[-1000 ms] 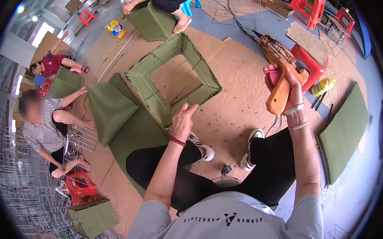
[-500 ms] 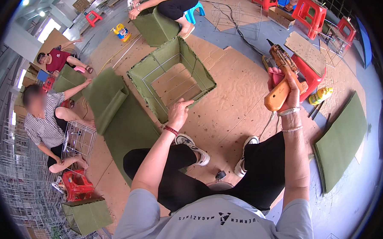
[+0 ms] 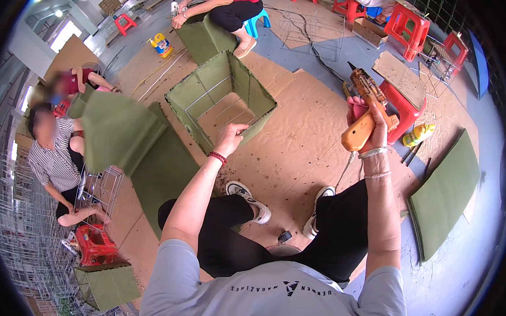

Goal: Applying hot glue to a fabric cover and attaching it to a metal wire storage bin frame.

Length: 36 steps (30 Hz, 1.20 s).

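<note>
An open-topped box (image 3: 249,85) with green fabric walls and a wire frame stands on cardboard in front of me. My left hand (image 3: 229,140) is at its near rim, fingers closed over the edge. Off to the right, my right hand (image 3: 376,131) holds up an orange glue gun (image 3: 358,133), its dark nozzle pointing away and up. The gun's body looks stained with brown residue, and a cord hangs below it. Something pink-red shows by the fingers at the trigger side.
Green sheets (image 3: 161,174) lie left of the box; a co-worker in a striped shirt (image 3: 52,155) sits beside them, next to a raised green sheet (image 3: 116,132). Stacked green panels (image 3: 446,194), a yellow bottle (image 3: 418,134) and a red stool (image 3: 399,116) are at right. Another person (image 3: 234,7) works ahead.
The green sheet beside the striped-shirt co-worker has lifted and swung left. Box, hands and surroundings shift slightly left in view. My left hand stays at the rim; my right still holds the glue gun.
</note>
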Tool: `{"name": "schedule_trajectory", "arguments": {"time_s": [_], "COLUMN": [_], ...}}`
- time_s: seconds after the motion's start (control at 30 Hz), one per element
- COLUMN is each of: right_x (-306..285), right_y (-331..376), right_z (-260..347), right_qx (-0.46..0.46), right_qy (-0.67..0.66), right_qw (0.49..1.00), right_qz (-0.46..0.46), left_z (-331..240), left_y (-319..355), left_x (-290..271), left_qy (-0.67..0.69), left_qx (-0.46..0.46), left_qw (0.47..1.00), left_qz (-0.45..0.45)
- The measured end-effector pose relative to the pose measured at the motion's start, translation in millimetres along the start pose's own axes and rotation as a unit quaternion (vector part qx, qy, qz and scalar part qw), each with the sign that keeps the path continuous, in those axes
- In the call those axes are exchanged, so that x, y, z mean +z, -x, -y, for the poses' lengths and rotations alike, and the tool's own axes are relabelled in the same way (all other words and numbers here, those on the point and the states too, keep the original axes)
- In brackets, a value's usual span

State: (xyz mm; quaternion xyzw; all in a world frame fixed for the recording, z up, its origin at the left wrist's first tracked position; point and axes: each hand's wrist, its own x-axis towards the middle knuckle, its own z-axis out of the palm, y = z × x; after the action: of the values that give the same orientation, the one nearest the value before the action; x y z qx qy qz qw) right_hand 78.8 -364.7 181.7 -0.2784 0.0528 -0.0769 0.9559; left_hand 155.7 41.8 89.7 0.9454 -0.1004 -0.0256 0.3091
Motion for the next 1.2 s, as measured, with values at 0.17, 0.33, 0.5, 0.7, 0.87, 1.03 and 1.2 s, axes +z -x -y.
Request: {"name": "schedule_trajectory", "arguments": {"time_s": [0.17,0.33,0.5,0.7,0.87,1.03,1.2], "right_x": [4.4,4.2,-18.9,-67.0,-72.7,-70.3,-80.5], "right_y": [1.2,-1.0,-26.3,-33.0,-1.8,13.1,19.2], "right_z": [-1.3,-0.9,-44.3,-190.7,-263.3,-269.0,-265.7], "right_qx": [-0.006,-0.004,-0.060,-0.070,0.003,-0.012,-0.058], "right_qy": [-0.007,-0.006,0.110,0.173,0.147,0.114,0.155], "right_qw": [1.000,1.000,0.988,0.940,0.934,0.951,0.954], "right_qz": [-0.013,-0.010,-0.091,-0.287,-0.325,-0.288,-0.249], "left_z": [-15.9,-37.1,-58.5,-82.7,-91.0,-91.9,-86.7], "left_y": [-18.0,-15.8,-2.7,19.1,46.0,56.3,66.7], "left_x": [17.8,23.7,49.5,85.4,104.8,118.7,139.3], "left_qy": [0.048,0.013,0.034,0.003,0.018,0.117,0.199], "left_qx": [-0.019,-0.058,-0.050,-0.009,0.032,-0.053,-0.074], "left_qw": [0.998,0.998,0.998,0.998,0.995,0.985,0.965], "left_qz": [-0.019,-0.023,-0.034,-0.066,-0.089,-0.117,-0.153]}}
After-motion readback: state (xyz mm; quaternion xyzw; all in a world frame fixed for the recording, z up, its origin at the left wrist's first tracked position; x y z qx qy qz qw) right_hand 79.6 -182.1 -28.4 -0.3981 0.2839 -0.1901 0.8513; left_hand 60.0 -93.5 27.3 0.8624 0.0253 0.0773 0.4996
